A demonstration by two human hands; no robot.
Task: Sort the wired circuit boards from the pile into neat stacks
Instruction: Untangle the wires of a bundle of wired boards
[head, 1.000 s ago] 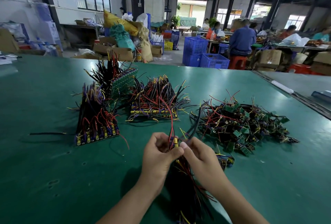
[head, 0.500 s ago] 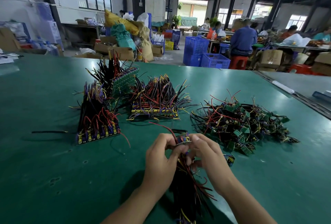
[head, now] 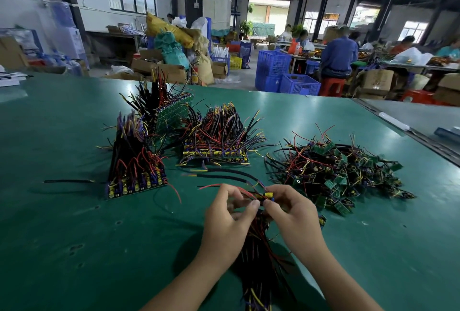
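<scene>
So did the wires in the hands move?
Yes. The wires stuck up a second ago; now they have swung down to the left, tips pointing toward the near stack, which stayed put.

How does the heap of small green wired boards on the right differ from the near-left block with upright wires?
The tangled heap of green boards lies low and wide; the near-left block of boards stands tall and narrow. The heap's boards face every way; the block's sit packed in a row. The heap's wires sprawl; the block's rise together. Both rest on the green table.
</scene>
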